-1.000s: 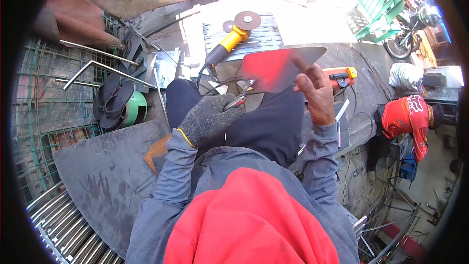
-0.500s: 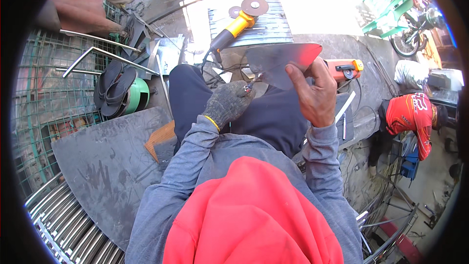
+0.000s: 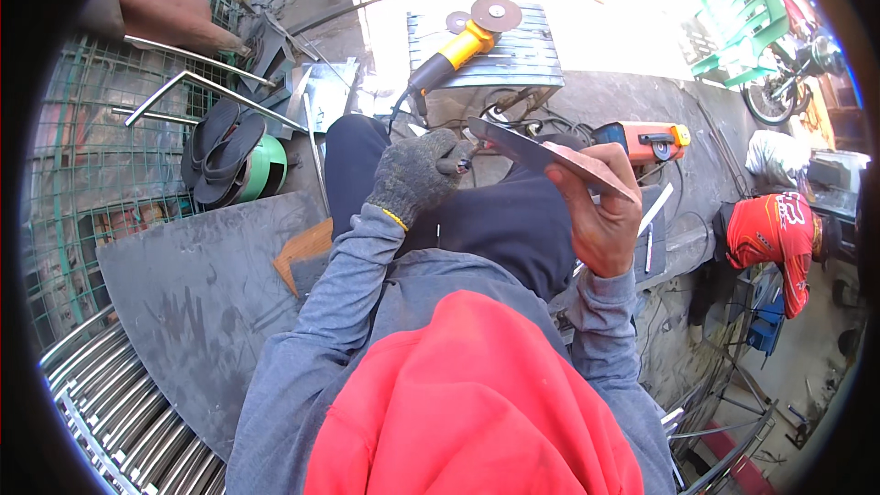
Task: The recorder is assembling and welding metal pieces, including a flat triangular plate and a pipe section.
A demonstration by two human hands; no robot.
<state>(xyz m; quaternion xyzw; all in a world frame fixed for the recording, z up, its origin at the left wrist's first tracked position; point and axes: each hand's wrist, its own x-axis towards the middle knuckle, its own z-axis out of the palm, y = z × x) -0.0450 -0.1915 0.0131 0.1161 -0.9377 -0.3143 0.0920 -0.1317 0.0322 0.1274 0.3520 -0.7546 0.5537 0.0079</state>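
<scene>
My right hand (image 3: 600, 211), bare, is closed on a thin dark piece of sheet metal (image 3: 541, 158) above my lap. The sheet is tilted so its narrow edge shows, and its tip points toward my left hand. My left hand (image 3: 417, 170) wears a grey knit glove with a yellow cuff. Its fingers are curled round a slim object with a small dark end; most of it is hidden in the glove. Beyond my knees, a yellow and black angle grinder (image 3: 456, 57) with a brown disc lies on a slatted metal stand (image 3: 532, 46).
An orange-red machine (image 3: 626, 139) with a yellow end lies right of my knee, near tangled cables. Sandals (image 3: 225, 151) and a green rounded object (image 3: 266, 170) are at left. A large dark sheet (image 3: 202, 312) and metal tubes (image 3: 137, 412) lie nearer. A person in red (image 3: 765, 234) bends at right.
My right hand has turned the sheet from its broad face to nearly edge-on and lowered it slightly. My left hand has shifted a little left. The view has moved slightly.
</scene>
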